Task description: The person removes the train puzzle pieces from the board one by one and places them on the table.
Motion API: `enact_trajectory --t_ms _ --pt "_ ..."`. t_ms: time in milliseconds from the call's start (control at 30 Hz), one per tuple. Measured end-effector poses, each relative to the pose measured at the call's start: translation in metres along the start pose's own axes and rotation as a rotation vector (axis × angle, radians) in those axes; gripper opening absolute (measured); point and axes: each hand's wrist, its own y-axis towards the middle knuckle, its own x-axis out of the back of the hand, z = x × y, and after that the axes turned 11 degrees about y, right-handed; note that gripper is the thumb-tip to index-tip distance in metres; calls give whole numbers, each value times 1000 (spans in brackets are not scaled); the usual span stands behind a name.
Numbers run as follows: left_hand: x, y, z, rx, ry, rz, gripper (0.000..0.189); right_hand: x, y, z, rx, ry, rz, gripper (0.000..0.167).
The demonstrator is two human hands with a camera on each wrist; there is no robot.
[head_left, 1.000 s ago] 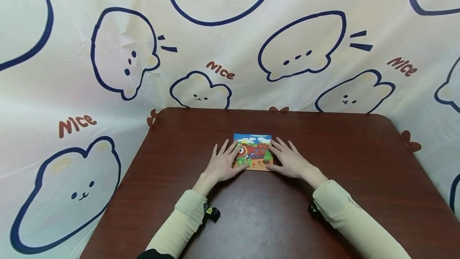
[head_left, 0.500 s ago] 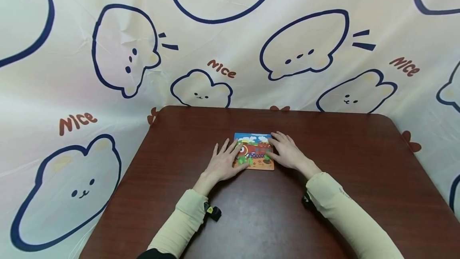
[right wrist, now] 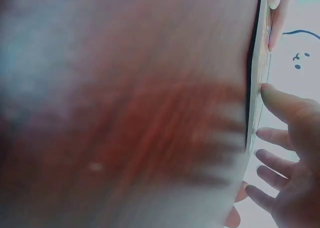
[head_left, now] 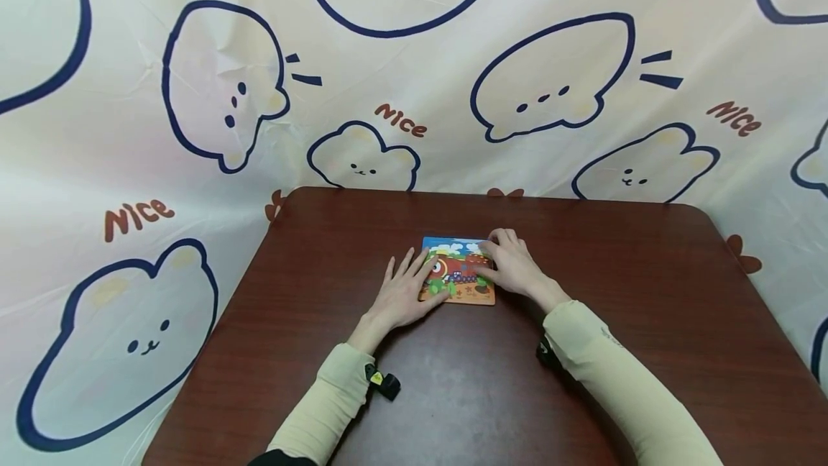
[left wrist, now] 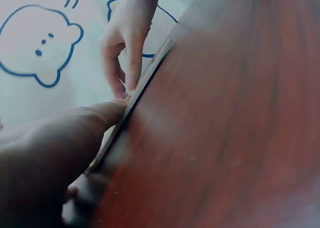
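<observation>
A small square picture board (head_left: 475,295) lies flat on the table in the head view, printed with a red train, clouds, green plants and orange ground. My left hand (head_left: 401,297) rests on its left part, fingers straight and spread, thumb along the near edge. From the right, my right hand (head_left: 517,268) reaches over the board with bent fingers; thumb and forefinger touch the picture some way apart. In the left wrist view the right hand (left wrist: 129,35) points fingertips down at the board. The right wrist view shows the thin board edge (right wrist: 256,68) beside separated right fingertips (right wrist: 261,133).
The dark red-brown table (head_left: 323,250) has rounded far corners. Behind and beside it hangs a pale cloth (head_left: 440,164) printed with blue-outlined bears and the word Nice. A small black wrist camera (head_left: 387,385) sits under the left cuff.
The right hand has slid left and away from me over the board, its fingers bending more. The left hand stays on the board's left part. The head view has shifted slightly.
</observation>
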Motion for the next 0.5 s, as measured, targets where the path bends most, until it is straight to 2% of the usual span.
enact_trajectory --t_ms 200,500 --pt "-7 -1 2 -10 -28 -70 85 2 8 1 -50 68 -4 64" --pt "-9 0 2 8 15 -63 85 -1 17 -2 -115 216 2 68"
